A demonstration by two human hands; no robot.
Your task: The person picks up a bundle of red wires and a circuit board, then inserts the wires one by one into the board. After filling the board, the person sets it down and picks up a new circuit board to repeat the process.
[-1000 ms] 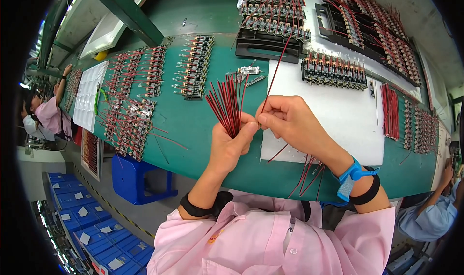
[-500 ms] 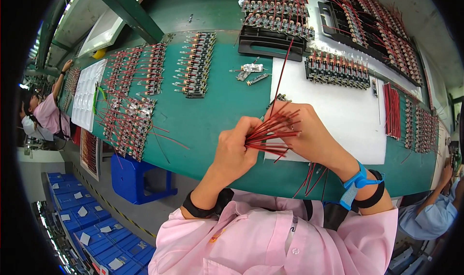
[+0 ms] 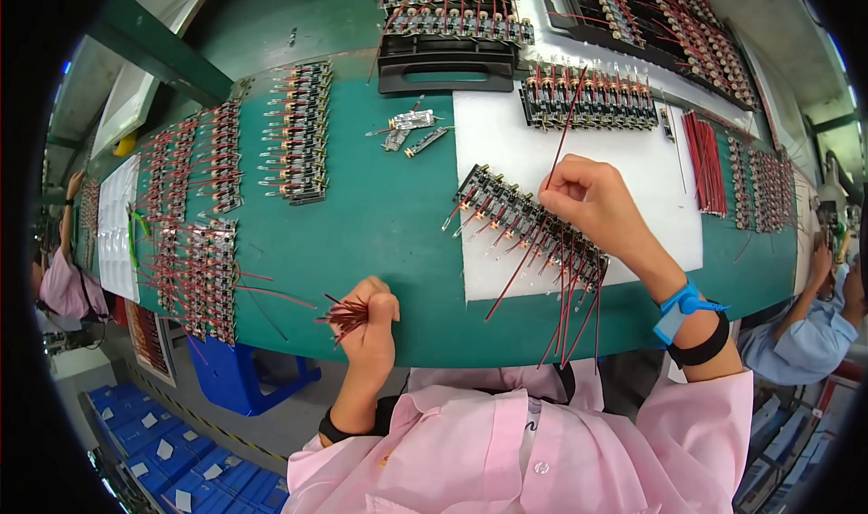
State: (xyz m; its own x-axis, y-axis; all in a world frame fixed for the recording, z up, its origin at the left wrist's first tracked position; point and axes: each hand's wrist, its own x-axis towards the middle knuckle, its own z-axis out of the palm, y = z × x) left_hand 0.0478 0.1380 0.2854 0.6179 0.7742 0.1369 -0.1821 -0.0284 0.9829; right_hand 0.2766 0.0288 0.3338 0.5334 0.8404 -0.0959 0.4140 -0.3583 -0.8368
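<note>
My left hand (image 3: 373,326) is closed around a bundle of thin red wires (image 3: 346,319) near the front edge of the green table. Between thumb and fingertips, my right hand (image 3: 589,208) pinches a single red wire (image 3: 567,127), whose free end points up and away. Below the right hand, a slanted row of small dark circuit boards (image 3: 508,208) lies partly on a white sheet (image 3: 665,175). Several red wires hang from the row's right part toward me. The fingers hide where the pinched wire's lower end is.
A second row of boards (image 3: 592,101) lies at the sheet's far side, beside a red wire pile (image 3: 705,163). Black trays (image 3: 445,78) with boards stand behind. More board rows (image 3: 303,130), loose pieces (image 3: 413,121) and a white tray (image 3: 117,229) are leftward. Co-workers sit at both sides.
My hands have moved apart: the left went left and down with the wire bundle, the right moved slightly right with one wire. The slanted board row, mostly hidden before, now shows.
</note>
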